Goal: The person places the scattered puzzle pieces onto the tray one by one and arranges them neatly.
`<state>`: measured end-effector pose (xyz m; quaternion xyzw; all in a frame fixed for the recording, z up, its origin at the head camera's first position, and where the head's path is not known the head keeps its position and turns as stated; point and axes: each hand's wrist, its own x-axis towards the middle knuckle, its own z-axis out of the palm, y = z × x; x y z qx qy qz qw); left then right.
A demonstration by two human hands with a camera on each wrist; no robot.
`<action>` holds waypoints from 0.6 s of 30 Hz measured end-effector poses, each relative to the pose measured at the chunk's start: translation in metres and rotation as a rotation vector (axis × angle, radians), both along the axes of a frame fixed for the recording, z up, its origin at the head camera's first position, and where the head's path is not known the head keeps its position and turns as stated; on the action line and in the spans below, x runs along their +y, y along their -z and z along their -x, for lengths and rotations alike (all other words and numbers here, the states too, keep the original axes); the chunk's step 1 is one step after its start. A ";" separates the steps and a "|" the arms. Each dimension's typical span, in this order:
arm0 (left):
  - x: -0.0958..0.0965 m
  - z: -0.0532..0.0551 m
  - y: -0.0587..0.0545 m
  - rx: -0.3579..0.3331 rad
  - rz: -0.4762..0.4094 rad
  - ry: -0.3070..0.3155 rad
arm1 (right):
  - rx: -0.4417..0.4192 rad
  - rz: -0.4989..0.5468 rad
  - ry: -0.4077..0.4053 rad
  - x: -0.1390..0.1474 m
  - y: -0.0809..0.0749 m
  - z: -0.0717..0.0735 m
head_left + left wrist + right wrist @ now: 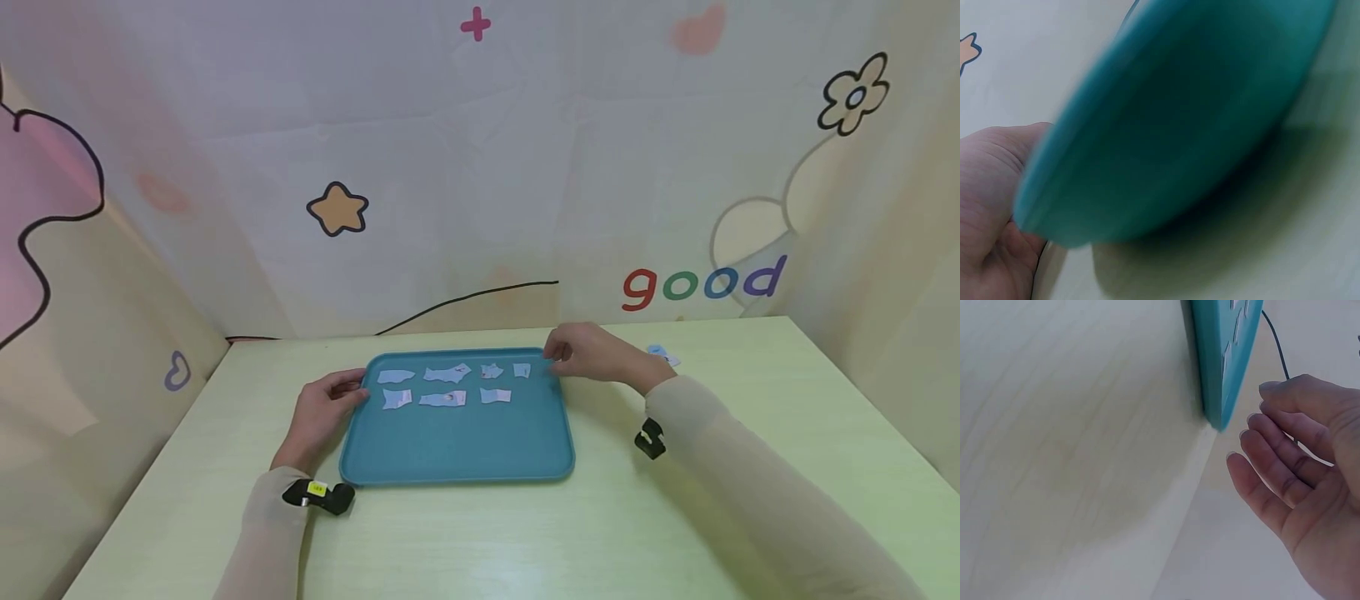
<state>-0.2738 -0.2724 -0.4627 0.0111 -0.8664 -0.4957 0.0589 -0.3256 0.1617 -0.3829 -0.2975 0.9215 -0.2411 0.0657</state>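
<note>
A teal tray carries several pale blue torn paper pieces, laid in two rows on its far half. At the tray's left edge, my left hand grips the rim, thumb on the near side and fingers toward the back. The left wrist view has the tray's side slanting above its shadow, with the left hand at its end. My right hand hovers by the far right corner. In the right wrist view its fingers are loosely bent beside the tray corner, with nothing visible between them.
More paper scraps lie on the table behind the right wrist. The pale wooden table meets a printed cloth backdrop at the rear, and cloth also hangs along both sides.
</note>
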 end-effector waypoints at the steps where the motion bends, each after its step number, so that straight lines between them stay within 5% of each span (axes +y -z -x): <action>1: 0.000 0.000 0.000 0.004 0.001 0.002 | 0.009 0.001 0.008 0.005 0.000 0.001; 18: 0.000 0.001 0.001 -0.002 0.010 -0.007 | 0.020 0.001 0.170 0.088 -0.002 0.000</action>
